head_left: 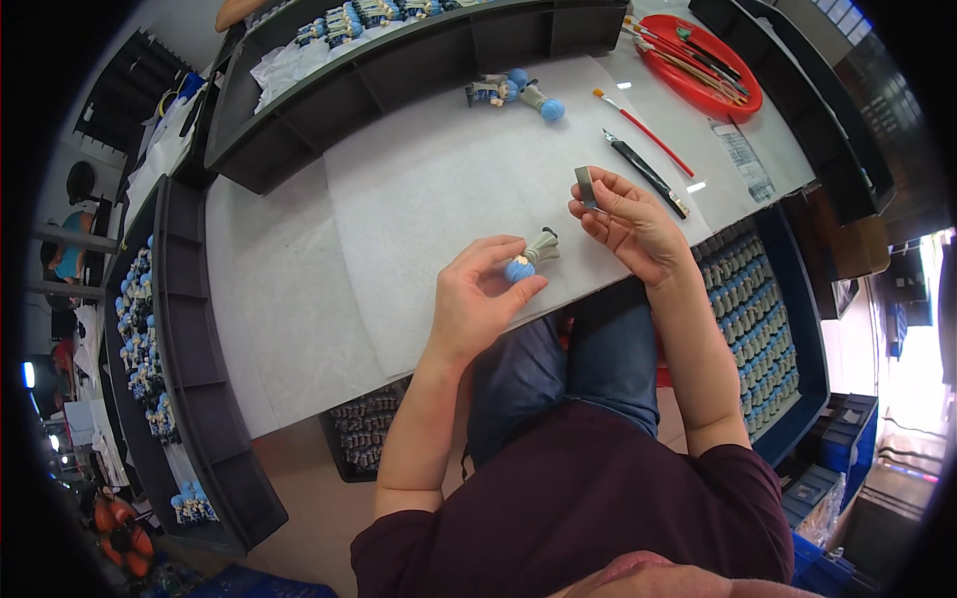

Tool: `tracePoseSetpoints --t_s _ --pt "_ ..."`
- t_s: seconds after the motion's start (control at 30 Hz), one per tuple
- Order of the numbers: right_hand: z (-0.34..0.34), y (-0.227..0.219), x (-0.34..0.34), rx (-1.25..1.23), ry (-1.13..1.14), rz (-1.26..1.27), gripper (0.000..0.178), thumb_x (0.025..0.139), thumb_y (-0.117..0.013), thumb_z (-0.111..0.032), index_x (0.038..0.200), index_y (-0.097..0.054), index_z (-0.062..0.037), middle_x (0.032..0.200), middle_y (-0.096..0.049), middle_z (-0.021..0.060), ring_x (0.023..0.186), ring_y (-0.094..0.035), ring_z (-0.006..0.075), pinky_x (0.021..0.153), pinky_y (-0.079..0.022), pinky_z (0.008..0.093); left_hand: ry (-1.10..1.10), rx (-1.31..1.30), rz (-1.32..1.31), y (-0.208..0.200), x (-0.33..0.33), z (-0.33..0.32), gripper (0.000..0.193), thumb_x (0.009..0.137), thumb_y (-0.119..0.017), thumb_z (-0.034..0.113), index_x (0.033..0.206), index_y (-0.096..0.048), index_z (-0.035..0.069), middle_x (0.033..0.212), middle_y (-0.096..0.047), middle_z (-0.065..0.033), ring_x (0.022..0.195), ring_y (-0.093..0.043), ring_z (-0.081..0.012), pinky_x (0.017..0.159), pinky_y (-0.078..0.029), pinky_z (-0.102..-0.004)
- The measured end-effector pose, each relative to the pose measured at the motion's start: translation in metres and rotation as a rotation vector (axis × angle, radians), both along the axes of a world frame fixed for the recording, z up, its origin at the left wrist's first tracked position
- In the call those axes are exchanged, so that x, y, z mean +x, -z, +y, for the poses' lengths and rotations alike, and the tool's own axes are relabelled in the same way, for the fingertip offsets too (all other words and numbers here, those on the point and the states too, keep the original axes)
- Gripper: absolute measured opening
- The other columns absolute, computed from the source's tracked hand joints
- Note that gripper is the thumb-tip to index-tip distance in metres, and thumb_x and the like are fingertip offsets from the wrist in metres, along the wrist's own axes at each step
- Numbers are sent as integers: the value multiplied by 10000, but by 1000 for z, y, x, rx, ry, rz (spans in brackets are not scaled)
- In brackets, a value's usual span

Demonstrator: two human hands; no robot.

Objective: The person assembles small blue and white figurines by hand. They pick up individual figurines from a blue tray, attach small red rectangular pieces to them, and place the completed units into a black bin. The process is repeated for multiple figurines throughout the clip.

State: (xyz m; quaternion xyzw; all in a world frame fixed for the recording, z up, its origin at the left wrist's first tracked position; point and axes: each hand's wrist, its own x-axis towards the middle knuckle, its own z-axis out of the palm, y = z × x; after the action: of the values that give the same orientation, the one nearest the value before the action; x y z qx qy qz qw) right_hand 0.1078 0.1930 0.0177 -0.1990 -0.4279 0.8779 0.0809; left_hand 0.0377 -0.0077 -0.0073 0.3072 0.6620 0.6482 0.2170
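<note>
My left hand (pixel 471 297) is closed around a small figurine (pixel 520 269) with round blue hair and a pale grey-green body, its lower end pointing away to the upper right. My right hand (pixel 643 227) pinches a small grey-green rectangular block (pixel 585 187), held upright between thumb and fingers a little above the table. The block and the figurine are apart. Just beyond my right hand lies a black-handled craft knife (pixel 643 171). Past it is a red-handled paintbrush (pixel 648 135).
White paper (pixel 399 219) covers the table. Several similar figurines (pixel 513 90) lie at the far side. Brushes fill a red oval tray (pixel 688 75). Dark crates of figurines stand at the back (pixel 419 80) and left (pixel 199 379); another crate (pixel 812 394) sits low on the right.
</note>
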Motion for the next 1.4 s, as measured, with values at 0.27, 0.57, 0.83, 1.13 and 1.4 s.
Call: tracePoseSetpoints --t_s 0.27,0.57,0.83,1.13,1.4 --pt "-19 9 18 463 75 42 257 799 -665 -74 1032 -612 20 874 -631 51 767 -576 96 715 -465 228 20 -88 -185 -13 3 1 337 653 -782 2 926 -589 -35 1115 -573 -134 893 -632 -188 766 -550 -282" --pt "-47 22 13 788 228 98 105 787 -643 5 891 -648 19 823 -671 80 766 -626 116 699 -483 231 15 -112 -192 -8 2 1 371 634 -805 28 932 -591 -26 1052 -597 -105 873 -635 -178 761 -548 -283" --pt "-71 21 10 1061 311 139 91 748 -638 42 827 -619 1 759 -652 84 695 -620 130 637 -481 250 19 -73 -257 -10 3 1 385 643 -794 12 965 -588 -31 982 -620 -100 840 -640 -160 752 -546 -271" --pt "-69 18 9 1113 379 172 145 753 -629 50 836 -526 -9 701 -608 85 611 -581 145 570 -466 271 37 -52 -186 -8 4 2 372 656 -781 3 970 -587 -37 968 -624 -88 833 -640 -143 761 -544 -257" --pt "-68 19 10 1172 421 234 168 766 -654 27 823 -500 -4 680 -583 75 591 -568 139 552 -461 252 30 -43 -125 -7 6 3 379 641 -790 1 958 -586 -39 931 -623 -89 820 -636 -135 736 -547 -250"
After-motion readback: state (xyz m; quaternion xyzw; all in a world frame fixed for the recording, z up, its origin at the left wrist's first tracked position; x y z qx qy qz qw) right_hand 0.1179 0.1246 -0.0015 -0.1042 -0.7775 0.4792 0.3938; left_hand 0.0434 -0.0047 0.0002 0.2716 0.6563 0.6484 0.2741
